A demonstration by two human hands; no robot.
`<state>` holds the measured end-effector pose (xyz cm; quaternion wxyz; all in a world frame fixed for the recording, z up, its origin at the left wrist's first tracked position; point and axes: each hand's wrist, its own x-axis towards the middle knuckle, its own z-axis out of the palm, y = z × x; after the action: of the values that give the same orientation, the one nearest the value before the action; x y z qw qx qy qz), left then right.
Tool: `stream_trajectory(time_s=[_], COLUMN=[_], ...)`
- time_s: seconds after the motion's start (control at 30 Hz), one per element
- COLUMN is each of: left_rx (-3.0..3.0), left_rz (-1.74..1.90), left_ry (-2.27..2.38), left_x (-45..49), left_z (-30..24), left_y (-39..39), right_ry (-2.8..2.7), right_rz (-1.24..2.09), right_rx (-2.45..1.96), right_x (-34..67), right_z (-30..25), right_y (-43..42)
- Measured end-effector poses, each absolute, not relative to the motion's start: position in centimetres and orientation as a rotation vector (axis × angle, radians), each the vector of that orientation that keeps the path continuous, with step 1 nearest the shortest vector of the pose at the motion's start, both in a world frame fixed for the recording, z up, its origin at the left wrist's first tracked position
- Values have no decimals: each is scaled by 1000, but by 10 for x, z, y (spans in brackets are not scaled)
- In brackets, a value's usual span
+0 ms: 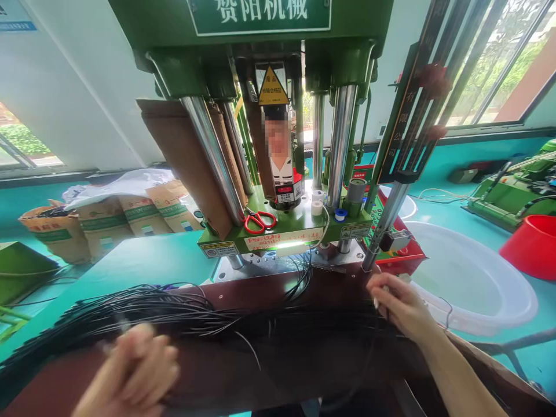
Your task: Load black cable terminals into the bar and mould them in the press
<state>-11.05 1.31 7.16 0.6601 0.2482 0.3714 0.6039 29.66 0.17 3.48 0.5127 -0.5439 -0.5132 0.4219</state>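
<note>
My left hand [134,370] is at the lower left, smeared by motion, with its fingers curled into a closed grip. Something thin and greyish blurs at its fingertips; I cannot make out what. At the right, my right hand [397,307] pinches a thin black cable, with a small pale tip showing at the fingers. Between and beyond the hands, a long bundle of black cables [152,310] lies across the dark brown work surface [256,286]. Several cables run up into the lower part of a green press [299,219].
Red-handled scissors [259,222], a white tape roll [317,207] and a blue spool [340,215] sit on the press's green plate. A large white tub [516,284] and a red bucket [532,249] stand at the right. Paper sacks [104,223] line the left wall.
</note>
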Motion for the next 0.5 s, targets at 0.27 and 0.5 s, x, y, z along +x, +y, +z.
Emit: stream_trajectory(time_s=[0.27, 0.5], left_rx=[607, 739], left_rz=[858, 603], left_ry=[728, 515], left_x=[98, 116], left_z=[50, 24], left_y=[-6, -9], right_ry=[-1783, -1507], right_rz=[949, 753], right_rx=[-923, -932], right_x=[232, 239], right_z=[87, 42], right_y=[-2, 14])
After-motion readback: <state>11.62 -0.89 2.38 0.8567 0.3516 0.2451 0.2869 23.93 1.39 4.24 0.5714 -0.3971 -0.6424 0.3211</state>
